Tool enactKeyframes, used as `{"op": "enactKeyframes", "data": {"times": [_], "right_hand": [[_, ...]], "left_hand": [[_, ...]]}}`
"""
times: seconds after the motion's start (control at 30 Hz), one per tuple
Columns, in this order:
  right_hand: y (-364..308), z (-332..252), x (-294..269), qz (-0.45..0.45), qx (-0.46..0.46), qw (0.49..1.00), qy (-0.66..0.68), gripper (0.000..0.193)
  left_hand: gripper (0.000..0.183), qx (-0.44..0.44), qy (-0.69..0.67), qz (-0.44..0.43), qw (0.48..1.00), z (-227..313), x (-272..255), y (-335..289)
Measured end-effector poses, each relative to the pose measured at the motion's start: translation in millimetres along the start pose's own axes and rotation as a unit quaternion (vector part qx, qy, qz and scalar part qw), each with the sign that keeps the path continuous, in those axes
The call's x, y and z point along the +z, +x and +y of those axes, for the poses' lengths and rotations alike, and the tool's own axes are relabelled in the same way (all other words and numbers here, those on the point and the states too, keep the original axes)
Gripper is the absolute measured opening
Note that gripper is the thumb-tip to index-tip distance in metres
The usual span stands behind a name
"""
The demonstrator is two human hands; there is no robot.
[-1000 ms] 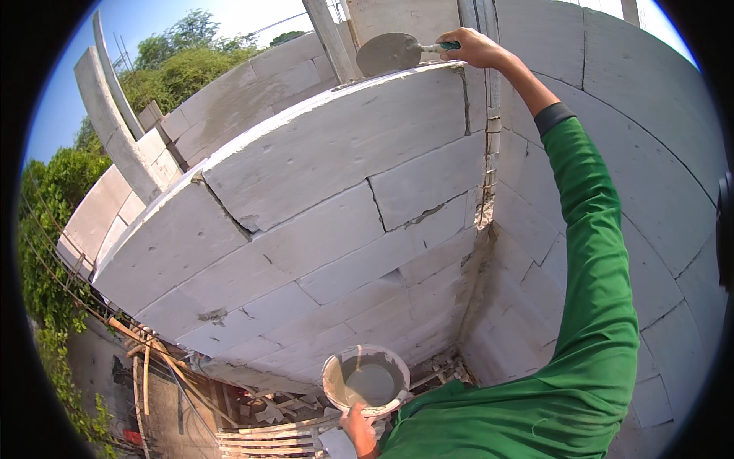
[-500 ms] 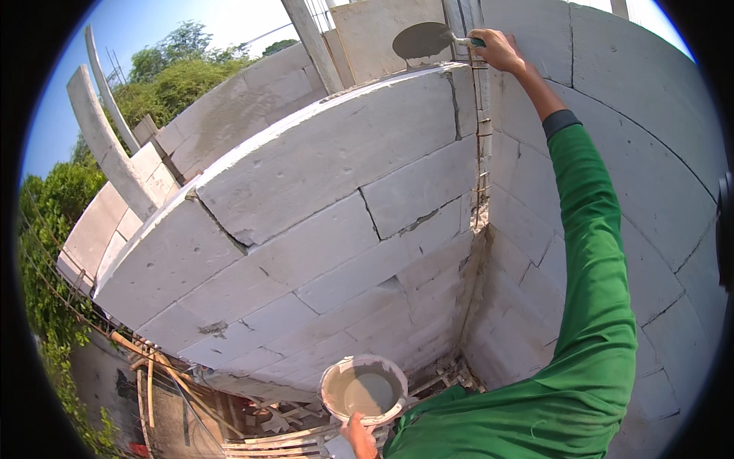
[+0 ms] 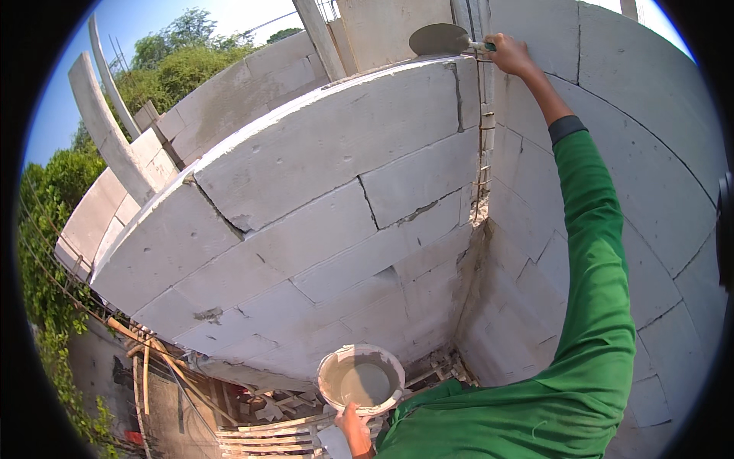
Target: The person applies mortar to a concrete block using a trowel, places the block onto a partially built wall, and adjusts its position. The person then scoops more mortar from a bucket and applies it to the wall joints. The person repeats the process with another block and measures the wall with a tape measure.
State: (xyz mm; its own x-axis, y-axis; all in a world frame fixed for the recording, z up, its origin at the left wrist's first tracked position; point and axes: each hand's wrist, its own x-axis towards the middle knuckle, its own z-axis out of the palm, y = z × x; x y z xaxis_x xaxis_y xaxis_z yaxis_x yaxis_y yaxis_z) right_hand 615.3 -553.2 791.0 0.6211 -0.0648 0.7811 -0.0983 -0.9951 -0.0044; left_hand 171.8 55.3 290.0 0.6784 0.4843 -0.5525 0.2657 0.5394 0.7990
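Note:
At the far end of the pale block wall [image 3: 329,145], my right hand [image 3: 510,55] grips the handle of a trowel [image 3: 438,40]. Its rounded grey blade is tilted against the wall's top edge, beside the corner, with wet mortar [image 3: 451,56] under its lower edge. Low in the picture, my left hand [image 3: 353,428] is closed on the near rim of a whitish bucket [image 3: 329,384]. Grey mortar [image 3: 368,385] lies inside the bucket, partly in shadow. The fingers on the bucket's outer side are partly hidden.
Another block wall [image 3: 650,153] rises on the right, meeting the first at a corner with exposed rebar [image 3: 485,145]. Concrete posts [image 3: 115,138] stand at the left. Below are bamboo poles [image 3: 267,440], a slatted platform and broken rubble [image 3: 451,367].
The trowel has come down onto the wall top and slightly to the right; the mortar hanging from its blade now meets the blocks. My left hand still holds the bucket.

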Motion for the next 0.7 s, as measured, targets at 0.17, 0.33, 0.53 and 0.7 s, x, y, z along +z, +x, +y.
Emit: {"op": "enactKeyframes", "data": {"times": [0.17, 0.33, 0.53, 0.7], "right_hand": [[0.1, -4.4, 3.7, -0.011, -0.006, 0.995, 0.101, 0.038], [-6.8, -55.0, -11.0, 0.015, -0.094, 0.984, 0.148, 0.038], [-3.6, -133.0, -20.2, 0.017, -0.111, 0.98, 0.164, 0.041], [0.9, -180.4, -33.5, -0.026, -0.153, 0.976, 0.156, 0.04]], "left_hand": [[0.058, 0.004, 0.001, 0.024, 1.0, 1.6, 2.2, -8.1], [0.059, -0.011, 0.042, 0.038, 0.998, 7.7, 1.3, -16.9], [0.048, -0.01, 0.016, 0.046, 0.999, -12.5, -8.4, 3.9], [0.041, -0.019, 0.037, 0.032, 0.999, -2.4, -2.1, -10.2]]}}
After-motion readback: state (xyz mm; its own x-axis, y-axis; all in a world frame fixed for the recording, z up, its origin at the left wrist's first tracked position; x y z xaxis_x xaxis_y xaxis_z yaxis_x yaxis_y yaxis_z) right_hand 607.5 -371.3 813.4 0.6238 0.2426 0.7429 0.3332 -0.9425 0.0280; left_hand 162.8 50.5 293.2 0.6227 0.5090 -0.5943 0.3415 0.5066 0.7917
